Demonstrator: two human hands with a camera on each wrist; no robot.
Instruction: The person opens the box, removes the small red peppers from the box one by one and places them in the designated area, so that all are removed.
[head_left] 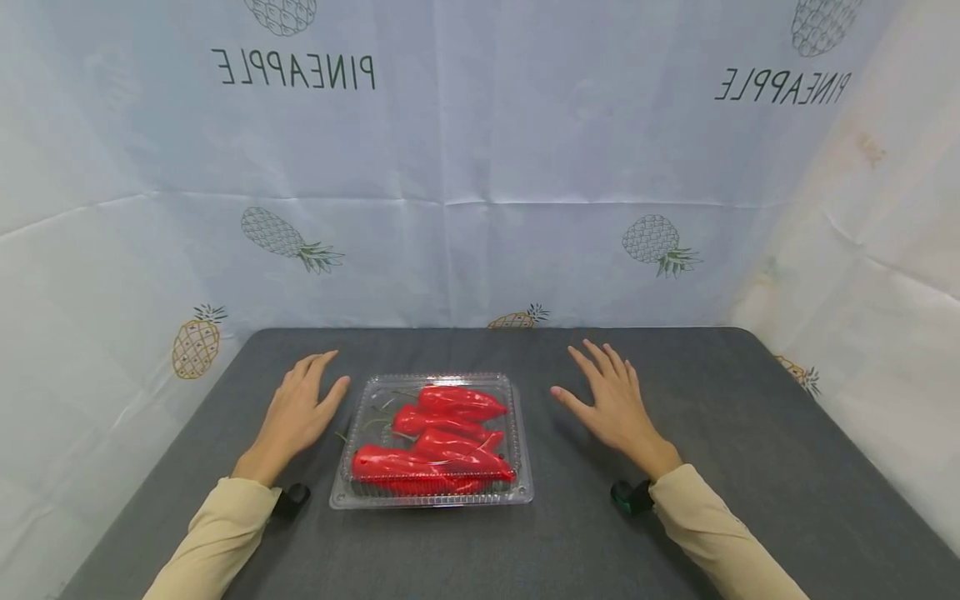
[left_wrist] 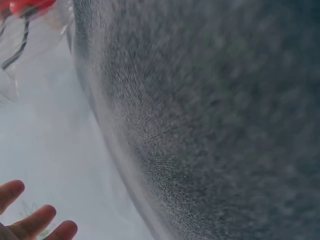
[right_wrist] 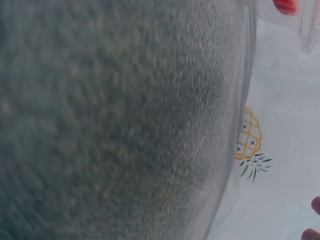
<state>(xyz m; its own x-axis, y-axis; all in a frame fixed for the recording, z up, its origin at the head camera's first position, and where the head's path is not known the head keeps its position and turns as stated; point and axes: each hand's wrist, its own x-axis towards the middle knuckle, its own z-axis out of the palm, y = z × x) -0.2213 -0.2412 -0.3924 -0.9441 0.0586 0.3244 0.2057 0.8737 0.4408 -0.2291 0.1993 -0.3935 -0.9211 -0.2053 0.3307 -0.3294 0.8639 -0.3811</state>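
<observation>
Your left hand (head_left: 295, 412) and right hand (head_left: 615, 408), both empty, fingers loose, flank a clear box (head_left: 433, 501) nearer the desk's (head_left: 480, 554) left edge. Its red peppers (head_left: 438, 442) lie left-to-right; your left hand is closer.

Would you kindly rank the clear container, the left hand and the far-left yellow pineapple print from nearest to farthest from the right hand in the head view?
1. Clear container, just left of the right hand.
2. Left hand, on the container's other side.
3. Yellow pineapple print, on the curtain at far left.
</observation>
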